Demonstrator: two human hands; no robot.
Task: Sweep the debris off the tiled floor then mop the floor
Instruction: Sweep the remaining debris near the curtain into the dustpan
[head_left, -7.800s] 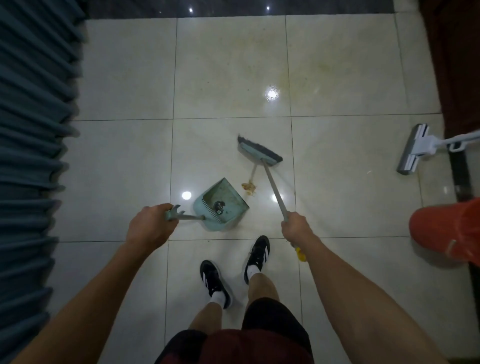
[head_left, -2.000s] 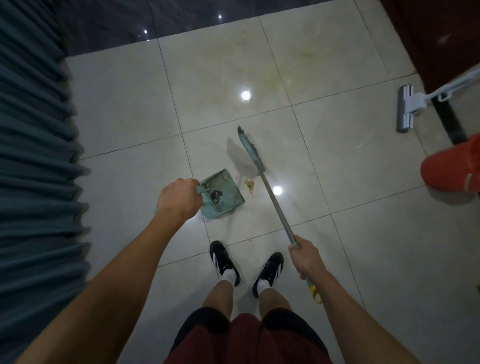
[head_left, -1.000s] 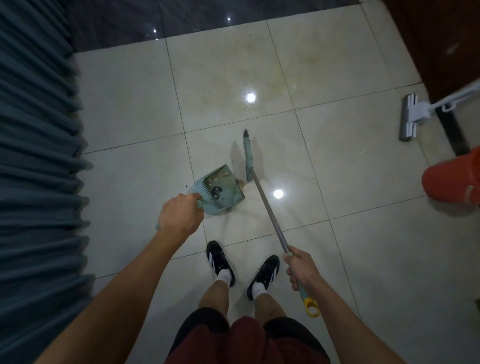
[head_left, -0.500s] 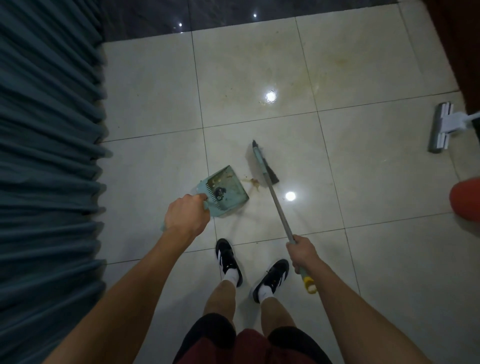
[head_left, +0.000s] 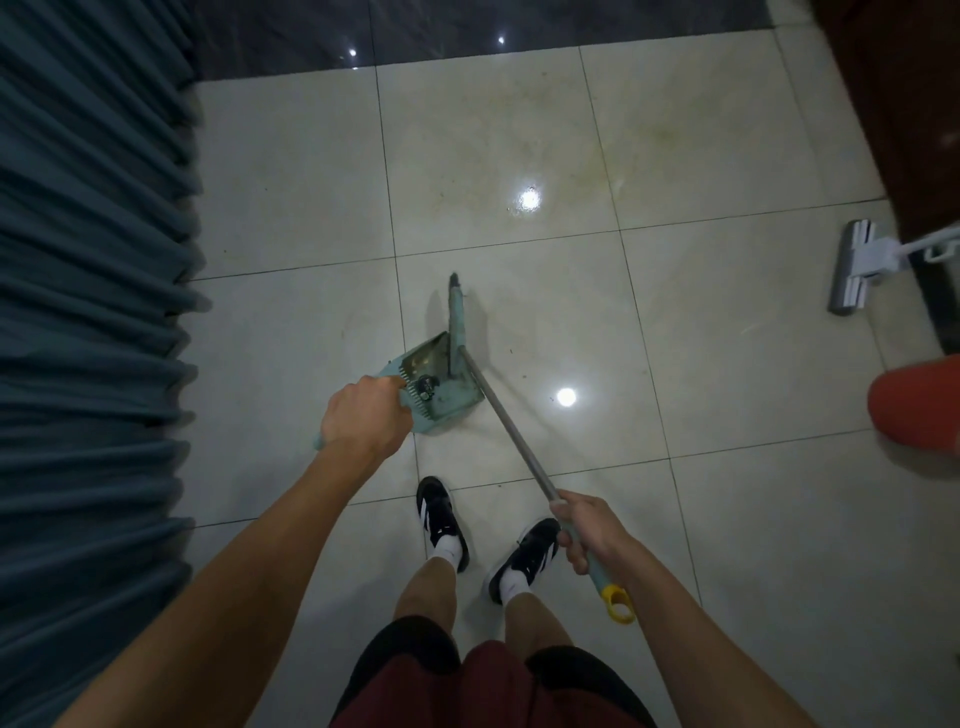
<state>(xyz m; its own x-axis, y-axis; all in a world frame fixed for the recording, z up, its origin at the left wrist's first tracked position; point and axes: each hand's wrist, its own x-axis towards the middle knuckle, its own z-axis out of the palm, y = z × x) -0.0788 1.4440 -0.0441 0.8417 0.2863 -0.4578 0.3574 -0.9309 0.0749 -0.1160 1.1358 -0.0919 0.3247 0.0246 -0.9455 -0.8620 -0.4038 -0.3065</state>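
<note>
A teal dustpan (head_left: 451, 396) rests on the pale tiled floor (head_left: 727, 364) in front of my feet. My left hand (head_left: 363, 421) grips its handle. A broom with a teal head (head_left: 457, 327) and grey metal pole (head_left: 511, 441) stands with its head against the dustpan's open mouth. My right hand (head_left: 587, 530) grips the pole near its yellow end loop (head_left: 618, 605). Brown debris and a small dark object lie inside the pan. A few tiny specks remain on the tile to the right of the pan.
A blue pleated curtain (head_left: 88, 312) runs down the left side. A white flat mop (head_left: 857, 265) lies at the right edge beside dark wooden furniture (head_left: 904, 104). An orange bucket (head_left: 919, 405) sits at the right. Yellowish stains mark the far tiles (head_left: 519, 130).
The broom head has swept left from the open tile up to the dustpan's mouth. The brown debris pile beside the pan is no longer on the floor.
</note>
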